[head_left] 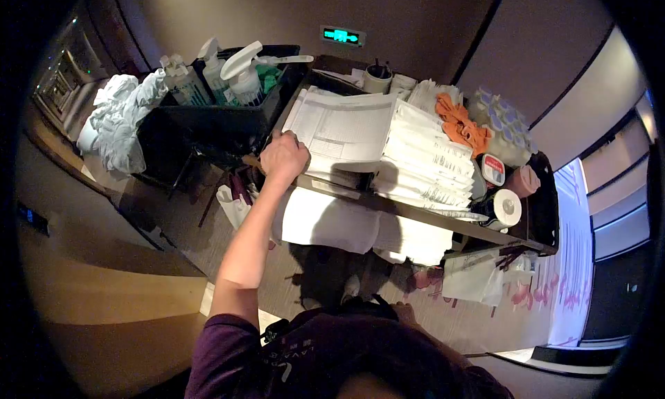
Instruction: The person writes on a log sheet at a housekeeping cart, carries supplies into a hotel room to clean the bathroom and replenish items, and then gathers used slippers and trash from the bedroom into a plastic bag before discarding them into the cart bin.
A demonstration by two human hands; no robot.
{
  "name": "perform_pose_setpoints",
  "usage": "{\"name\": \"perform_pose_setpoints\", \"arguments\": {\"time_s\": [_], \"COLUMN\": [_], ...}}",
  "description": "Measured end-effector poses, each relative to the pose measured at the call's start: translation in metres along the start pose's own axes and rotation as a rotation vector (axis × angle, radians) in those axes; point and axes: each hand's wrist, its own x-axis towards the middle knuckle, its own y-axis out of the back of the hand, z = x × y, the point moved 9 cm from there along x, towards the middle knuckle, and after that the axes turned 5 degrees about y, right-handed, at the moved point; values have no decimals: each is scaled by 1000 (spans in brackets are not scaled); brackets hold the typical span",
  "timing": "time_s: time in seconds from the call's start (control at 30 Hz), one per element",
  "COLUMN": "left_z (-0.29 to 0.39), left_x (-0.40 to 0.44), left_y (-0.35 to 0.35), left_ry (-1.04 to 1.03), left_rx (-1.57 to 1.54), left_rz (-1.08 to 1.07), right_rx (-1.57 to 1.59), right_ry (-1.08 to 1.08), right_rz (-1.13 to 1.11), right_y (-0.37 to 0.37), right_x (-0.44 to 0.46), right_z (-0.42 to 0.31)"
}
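Observation:
My left hand [285, 155] is at the near left corner of the cart's top tray [415, 210], its fingers curled over the rim beside a stack of printed sheets [350, 129]. To the right of the sheets lie white packets [422, 156] in a row. My right hand [404, 312] is low, close to my body; it is dim, and its fingers are too unclear to read. Orange gloves [460, 125] rest on the packets' far side. A paper roll [507, 208] stands at the tray's right.
Spray bottles [242, 77] stand in a black caddy [215, 125] at the left, beside a bundle of white cloth [121, 125]. Capped bottles [502, 125] and a cup of pens [377, 79] are along the tray's back. Bags [474, 278] hang below; a wall is behind.

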Motion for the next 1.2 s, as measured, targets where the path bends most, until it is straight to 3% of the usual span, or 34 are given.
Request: {"name": "perform_pose_setpoints", "arguments": {"time_s": [0.07,0.13,0.27,0.37,0.43,0.53,0.6,0.67,0.7,0.73,0.77,0.83,0.87,0.9,0.93,1.03,1.1,1.2], "left_z": [0,3,8,15,23,23,24,34,35,35,41,47,47,51,55,71,81,92], "left_x": [-1,-4,-7,-9,-9,4,7,14,24,32,41,64,79,91,100,124,132,147], "left_y": [1,4,8,14,12,-16,-20,-18,-18,-21,-20,-27,-42,-46,-51,-58,-61,-77], "left_ry": [-24,-44,-120,-176,-236,-301,-300,-314,-262,-208,-213,-152,-200,-194,-197,-186,-170,-228], "left_rx": [-4,-10,-77,-104,4,188,220,258,238,218,219,125,177,175,190,237,272,350], "left_rz": [23,49,114,164,108,23,9,-3,-111,-218,-209,-226,-152,-142,-156,-158,-156,-153], "right_rx": [-62,57,38,116,74,205,313,386,530,672,588,560,497,451,364,261,11,1], "right_ry": [-53,-57,-138,4,131,101,351,316,330,403,271,445,390,400,250,208,41,131], "right_rz": [-62,162,86,70,-281,-424,-254,-6,270,402,497,680,773,803,864,877,756,608], "right_y": [-21,-4,-4,20,51,152,256,352,409,444,489,555,579,604,625,660,666,673], "right_x": [1,-8,-8,-20,-29,-21,-14,11,19,40,46,94,123,144,168,266,308,343], "right_z": [3,-2,-4,-28,-58,-83,-129,-128,-135,-124,-123,-98,-76,-66,-46,18,30,23]}}
